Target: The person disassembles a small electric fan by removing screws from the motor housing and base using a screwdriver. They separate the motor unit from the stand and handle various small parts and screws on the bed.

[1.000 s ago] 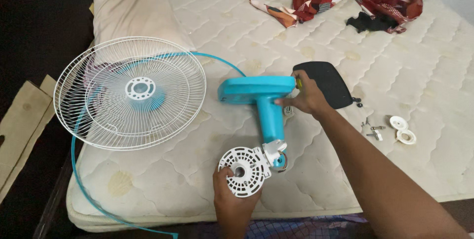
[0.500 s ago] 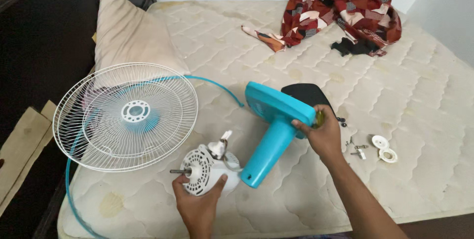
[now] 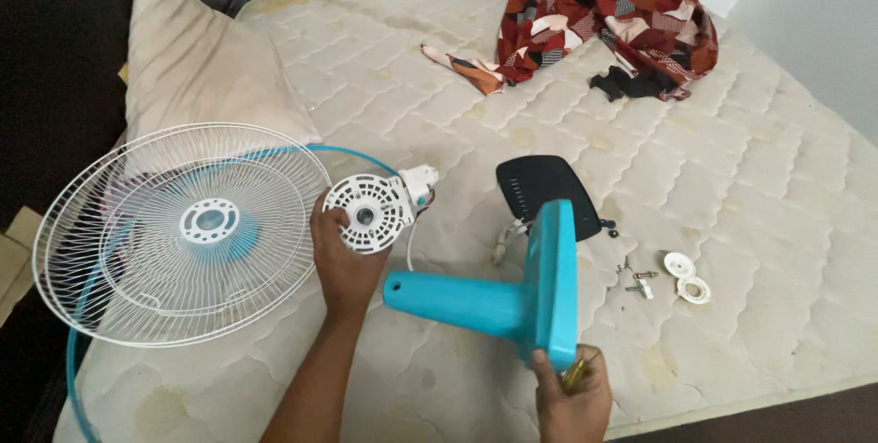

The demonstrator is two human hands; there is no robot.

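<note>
**Fan in pieces on the bed**

Left hand (image 3: 340,256) clenched on the white fan motor (image 3: 370,213), round vented face turned toward the camera, shaft at its centre, a small white connector block at its upper right edge. Right hand (image 3: 572,393) clenched on the lower edge of the turquoise fan base (image 3: 549,283), tipped up on edge, with its turquoise neck (image 3: 453,297) pointing left toward the motor hand; something slim and yellowish tucked in the same grip, too small to tell. Motor and neck apart, no longer joined, a thin white wire hanging between them.

Judging by the layout, well into disassembly: white wire guard (image 3: 183,233) already off and lying flat just left of the motor, pale blue blade showing through it; black rear cover (image 3: 544,192) off and lying behind the base; screws (image 3: 634,280) and two white round caps (image 3: 687,278) loose to the right. Left to do, apparently: freeing the wire and whatever goes on inside the motor or base.

All resting on a bare quilted mattress (image 3: 777,187), cream and stained, with a turquoise power cord (image 3: 78,379) looping off its left edge. Beige pillow (image 3: 197,68) at the upper left, patterned red cloth (image 3: 613,22) bunched at the far side, white wall behind, dark floor at left.
</note>
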